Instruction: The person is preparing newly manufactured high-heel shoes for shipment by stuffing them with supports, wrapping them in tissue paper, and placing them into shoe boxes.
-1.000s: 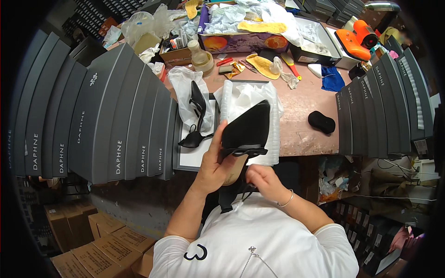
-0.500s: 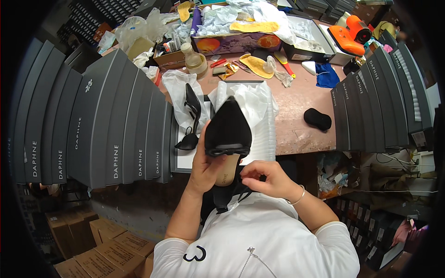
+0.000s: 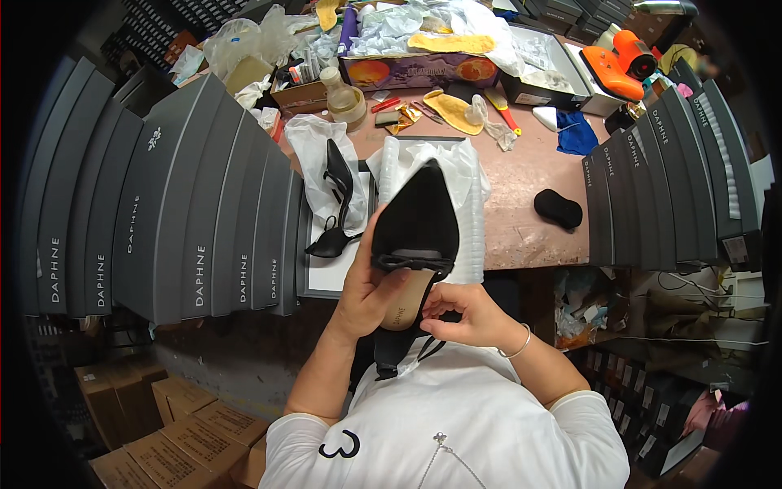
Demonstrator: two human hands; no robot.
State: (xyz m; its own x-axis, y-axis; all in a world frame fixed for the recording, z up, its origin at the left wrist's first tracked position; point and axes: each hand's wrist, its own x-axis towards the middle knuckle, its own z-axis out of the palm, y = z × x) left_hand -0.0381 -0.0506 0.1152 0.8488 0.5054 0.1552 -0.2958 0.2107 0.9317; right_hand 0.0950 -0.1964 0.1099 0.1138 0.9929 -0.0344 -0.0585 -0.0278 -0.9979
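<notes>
A black pointed shoe (image 3: 417,213) with a bow and a beige insole is held up before my chest, toe pointing away. My left hand (image 3: 358,295) grips it from the left side, thumb laid over the insole by the bow. Close to the shoe's right side, my right hand (image 3: 463,314) has its fingers curled and pinched together at the thin black strap (image 3: 430,345); what lies between the fingertips is hidden. The matching black shoe (image 3: 340,191) lies on its side on white tissue paper in an open box (image 3: 316,275) behind my left hand.
Tall rows of dark grey shoe boxes (image 3: 175,212) stand at the left, more boxes (image 3: 652,179) at the right. A black pad (image 3: 558,209) lies on the pinkish table (image 3: 521,236). Farther back are a glass bottle (image 3: 344,102), yellow insoles (image 3: 453,112), a blue cloth (image 3: 577,132) and an orange device (image 3: 615,67).
The held shoe has shifted slightly right and its toe has risen a little away from me. Both hands keep their hold, the right fingers staying by the strap.
</notes>
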